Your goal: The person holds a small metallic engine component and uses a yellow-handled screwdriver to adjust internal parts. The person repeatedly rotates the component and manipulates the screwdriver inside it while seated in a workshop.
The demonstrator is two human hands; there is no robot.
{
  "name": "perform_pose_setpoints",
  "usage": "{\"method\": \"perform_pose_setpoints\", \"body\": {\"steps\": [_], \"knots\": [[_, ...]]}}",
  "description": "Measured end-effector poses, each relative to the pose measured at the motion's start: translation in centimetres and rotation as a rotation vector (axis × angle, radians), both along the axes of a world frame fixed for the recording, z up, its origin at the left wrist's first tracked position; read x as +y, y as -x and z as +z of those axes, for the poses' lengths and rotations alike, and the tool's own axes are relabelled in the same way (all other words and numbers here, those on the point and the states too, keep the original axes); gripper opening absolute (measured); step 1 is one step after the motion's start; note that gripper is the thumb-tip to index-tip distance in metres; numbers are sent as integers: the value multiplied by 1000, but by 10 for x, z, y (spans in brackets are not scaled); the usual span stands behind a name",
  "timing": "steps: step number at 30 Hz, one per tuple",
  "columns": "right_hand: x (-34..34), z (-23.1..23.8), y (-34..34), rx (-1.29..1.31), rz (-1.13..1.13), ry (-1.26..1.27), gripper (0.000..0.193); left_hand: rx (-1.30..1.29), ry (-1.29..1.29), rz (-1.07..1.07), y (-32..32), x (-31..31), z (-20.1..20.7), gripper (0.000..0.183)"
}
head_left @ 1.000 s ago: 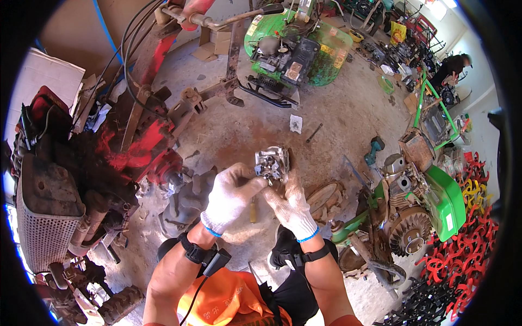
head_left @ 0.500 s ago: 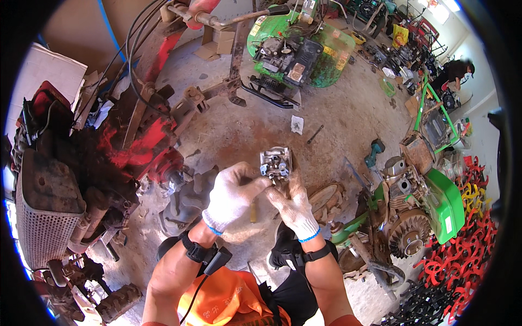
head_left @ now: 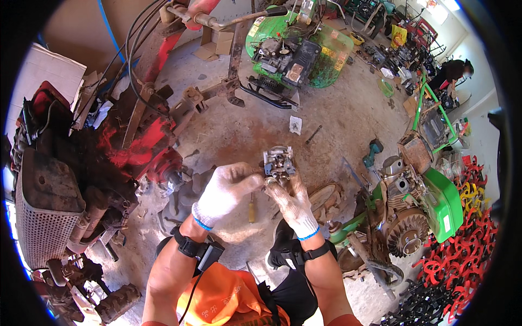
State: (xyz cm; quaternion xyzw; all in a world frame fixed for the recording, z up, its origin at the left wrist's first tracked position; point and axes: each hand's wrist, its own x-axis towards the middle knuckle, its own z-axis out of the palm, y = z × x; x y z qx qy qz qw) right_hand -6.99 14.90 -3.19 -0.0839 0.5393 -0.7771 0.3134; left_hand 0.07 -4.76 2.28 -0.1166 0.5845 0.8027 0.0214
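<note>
I held a small grey metal engine part (head_left: 279,161), a blocky casting with ports and screws, up in front of me between both gloved hands. My left hand (head_left: 227,188) was curled closed against the part's left side, fingers bent over and pressing at its lower left corner. My right hand (head_left: 292,202) sat under and slightly behind it, palm up, fingers gripping its lower edge, so the part stood just above my right fingertips and just to the right of my left knuckles. Both hands wore white knit gloves with blue cuffs, and a black strap ran around each wrist.

Below my hands, on the dusty concrete floor (head_left: 348,117), a screwdriver with a yellow handle (head_left: 251,207) lay almost straight under my left hand. Beyond the part, farther out from my fingertips, a small white packet (head_left: 295,124) and a dark rod (head_left: 313,135) lay on the floor, well apart from what I held. To the right of my right hand stood a green machine with an exposed finned flywheel (head_left: 411,232), and a teal power tool (head_left: 372,152) lay near it. To the left of my left hand was a red, rusty machine (head_left: 138,138). Far ahead sat a green engine unit (head_left: 288,51). Another person (head_left: 454,71) crouched at the far right.
</note>
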Motion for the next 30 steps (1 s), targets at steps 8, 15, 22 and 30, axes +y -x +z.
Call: {"method": "perform_pose_setpoints", "body": {"steps": [8, 15, 22, 30], "knots": [[3, 1, -5, 30, 1, 68, 98, 43, 162, 35, 0, 10, -2, 14], [4, -2, -5, 119, -31, -85, 96, 14, 237, 89, 4, 18, -10, 21], [6, 4, -1, 167, -91, -126, 95, 73, 203, 43, 6, 18, -7, 17], [18, 14, 8, 90, -112, 229, 46, 44, -79, 109, 21, 11, -25, 25]]}}
